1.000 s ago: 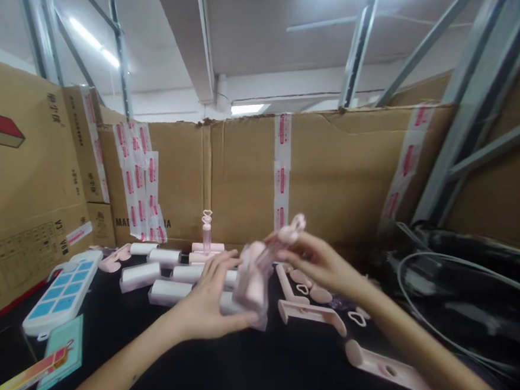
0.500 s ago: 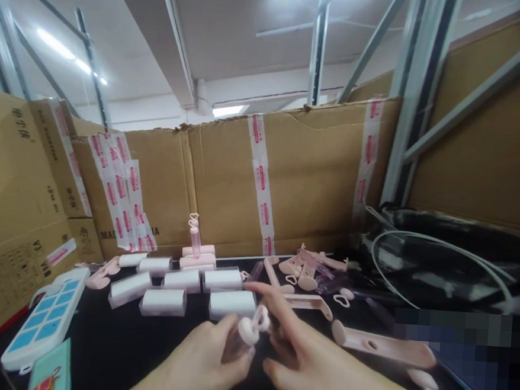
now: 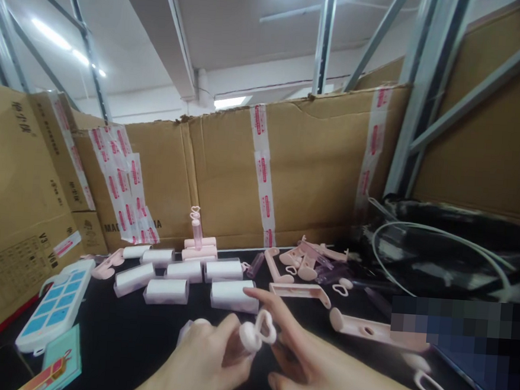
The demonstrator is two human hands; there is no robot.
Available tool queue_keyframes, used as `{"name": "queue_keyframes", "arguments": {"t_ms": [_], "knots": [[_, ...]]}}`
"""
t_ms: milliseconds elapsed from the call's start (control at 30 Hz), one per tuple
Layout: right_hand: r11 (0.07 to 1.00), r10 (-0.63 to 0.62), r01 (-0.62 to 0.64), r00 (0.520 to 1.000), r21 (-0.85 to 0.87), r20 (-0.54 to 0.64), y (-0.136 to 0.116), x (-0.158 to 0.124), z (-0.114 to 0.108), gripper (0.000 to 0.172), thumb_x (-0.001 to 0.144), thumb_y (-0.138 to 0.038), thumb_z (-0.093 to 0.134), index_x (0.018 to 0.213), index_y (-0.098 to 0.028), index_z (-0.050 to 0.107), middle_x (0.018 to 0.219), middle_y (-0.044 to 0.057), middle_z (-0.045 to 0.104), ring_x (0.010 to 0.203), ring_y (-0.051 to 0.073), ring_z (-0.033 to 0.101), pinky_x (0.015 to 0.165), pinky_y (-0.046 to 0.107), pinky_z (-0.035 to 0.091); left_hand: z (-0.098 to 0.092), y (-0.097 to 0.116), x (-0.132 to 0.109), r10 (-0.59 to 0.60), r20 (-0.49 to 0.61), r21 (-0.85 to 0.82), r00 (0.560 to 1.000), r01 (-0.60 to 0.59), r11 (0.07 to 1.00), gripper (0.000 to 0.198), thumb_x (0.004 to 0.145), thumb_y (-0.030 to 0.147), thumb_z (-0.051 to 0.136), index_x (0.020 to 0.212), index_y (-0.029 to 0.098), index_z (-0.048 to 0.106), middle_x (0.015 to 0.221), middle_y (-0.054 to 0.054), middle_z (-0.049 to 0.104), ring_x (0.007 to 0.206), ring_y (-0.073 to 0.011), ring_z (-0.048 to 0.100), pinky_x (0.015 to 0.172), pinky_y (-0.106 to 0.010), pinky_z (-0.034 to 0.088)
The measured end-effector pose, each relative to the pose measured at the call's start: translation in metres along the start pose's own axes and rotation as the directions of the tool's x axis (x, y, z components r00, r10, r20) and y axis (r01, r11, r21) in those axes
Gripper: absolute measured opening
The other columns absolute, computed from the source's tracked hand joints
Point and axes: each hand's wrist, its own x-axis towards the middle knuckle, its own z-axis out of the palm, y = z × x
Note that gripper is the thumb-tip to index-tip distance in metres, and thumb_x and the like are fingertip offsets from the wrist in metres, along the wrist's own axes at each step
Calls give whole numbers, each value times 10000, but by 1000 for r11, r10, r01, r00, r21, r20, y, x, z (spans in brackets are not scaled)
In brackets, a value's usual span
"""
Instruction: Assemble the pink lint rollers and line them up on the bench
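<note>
My left hand [image 3: 206, 360] is closed round a small pink handle piece with a heart-shaped loop end [image 3: 257, 332], low in the middle of the view. My right hand [image 3: 306, 364] sits just right of it, index finger stretched out beside the heart loop, the other fingers curled underneath; whether it grips the piece is hidden. Just beyond the hands lie several white rolls in clear wrap [image 3: 234, 294]. One assembled pink roller [image 3: 196, 235] stands upright behind them.
Loose pink handle arms [image 3: 300, 290], a longer pink arm [image 3: 369, 330] and small heart loops [image 3: 431, 386] lie on the black table at right. A blue-and-white tray [image 3: 54, 308] and a teal card [image 3: 59, 362] lie at left. Cardboard boxes [image 3: 288, 173] wall the back and left; black bags and a cable [image 3: 434, 255] fill the right.
A second ago both hands held a wrapped roll and handle up near mid-view. They have come down toward me, and the left now holds only the small heart-ended piece. The camera tilted slightly.
</note>
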Motion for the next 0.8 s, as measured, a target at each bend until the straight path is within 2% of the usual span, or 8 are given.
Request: {"name": "queue_keyframes", "arguments": {"t_ms": [67, 133, 233, 467, 533, 600, 700, 800], "knots": [[1000, -9, 9, 999, 25, -34, -2, 0, 3, 798, 729, -134, 510, 1395, -246, 85, 897, 4, 461, 649, 94, 453, 563, 206, 392, 4, -1, 1, 53, 92, 152, 994, -66, 986, 76, 779, 254, 497, 843, 214, 507, 679, 5, 637, 580, -176, 582, 522, -231, 310], [995, -47, 50, 998, 83, -34, -2, 1, 3, 658, 741, -159, 519, 1336, -244, 250, 982, 31, 451, 764, 118, 487, 621, 214, 423, 8, -2, 2, 86, 180, 221, 980, -126, 967, 117, 728, 201, 514, 844, 215, 517, 686, -3, 654, 579, -195, 599, 529, -242, 322], [992, -85, 87, 996, 91, -23, -2, 0, 1, 477, 760, -219, 552, 1219, -231, 424, 986, 38, 470, 822, 144, 504, 670, 234, 450, 9, -5, 0, 88, 159, 195, 983, -119, 973, 128, 709, 168, 503, 828, 214, 515, 691, -1, 657, 607, -198, 611, 545, -243, 341], [999, -45, 43, 996, -23, -83, 4, -3, 3, 735, 735, -333, 614, 1382, -327, 266, 1016, 42, 529, 778, 188, 566, 713, 305, 486, 4, -8, -2, -84, -90, -30, 992, 82, 996, 55, 800, 192, 435, 791, 206, 488, 620, 20, 595, 562, -138, 567, 541, -208, 361], [998, -21, 17, 997, -59, -79, 4, -2, 6, 762, 731, -331, 611, 1397, -332, 240, 1007, 46, 544, 799, 206, 572, 718, 313, 487, 6, -7, -1, -81, -50, 15, 995, 82, 997, 66, 796, 204, 448, 823, 207, 509, 650, 6, 626, 582, -159, 591, 559, -223, 387], [995, -1, -6, 997, -96, -72, -1, 0, 8, 759, 743, -304, 585, 1408, -298, 220, 977, 51, 548, 813, 207, 568, 748, 320, 479, 9, -5, 0, -26, 79, 132, 997, 16, 991, 122, 766, 227, 501, 880, 205, 539, 716, -23, 674, 624, -205, 627, 600, -266, 422], [991, -40, 36, 999, -130, -28, -14, 1, 5, 567, 719, -226, 560, 1270, -241, 430, 980, 57, 517, 861, 190, 531, 810, 317, 446, 14, -3, 2, 35, 247, 208, 968, -88, 974, 271, 739, 244, 547, 1004, 185, 543, 819, -77, 708, 667, -258, 657, 637, -326, 456], [993, -114, 112, 989, 26, 95, -23, 3, -4, 158, 664, -230, 573, 815, -194, 546, 919, 45, 482, 806, 166, 488, 741, 286, 439, 13, -9, 3, 88, 247, 115, 965, -120, 986, 246, 749, 176, 512, 993, 185, 537, 856, -71, 700, 724, -232, 660, 629, -276, 452]]}}
